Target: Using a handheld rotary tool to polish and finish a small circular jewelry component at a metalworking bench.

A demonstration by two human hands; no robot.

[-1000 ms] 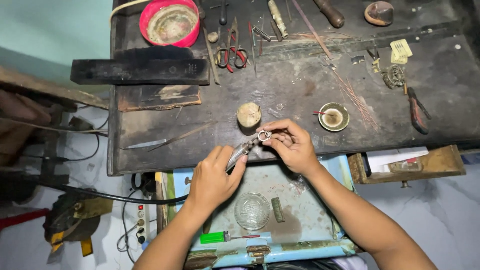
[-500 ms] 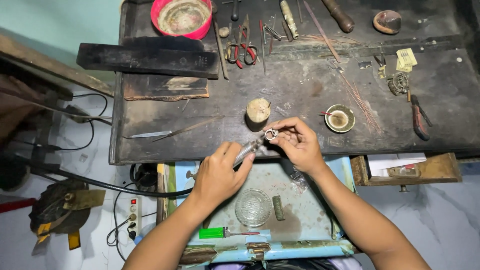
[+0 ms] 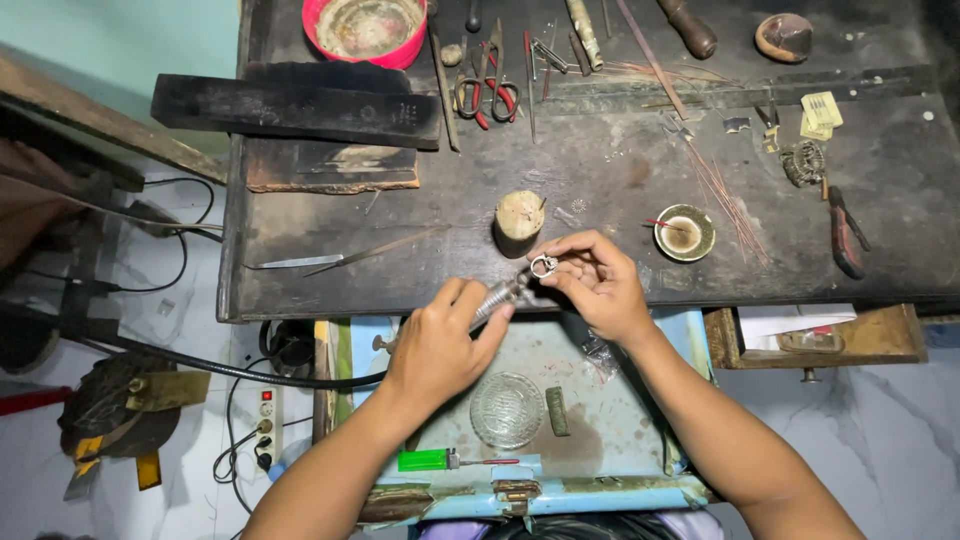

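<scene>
Silver ring [image 3: 543, 265] pinched in right hand [image 3: 598, 283]'s closed grip.

A dark, scarred wooden workbench [image 3: 620, 180] fills the upper part of the frame, with a red bowl [image 3: 365, 28], red-handled scissors [image 3: 487, 85] and a long black block [image 3: 295, 108] along its upper left. Near the middle stand a short wooden peg [image 3: 519, 221] and a small round dish [image 3: 684, 232], with thin copper wires [image 3: 722, 190] just right. Tweezers [image 3: 345, 255] lie at lower left.
</scene>
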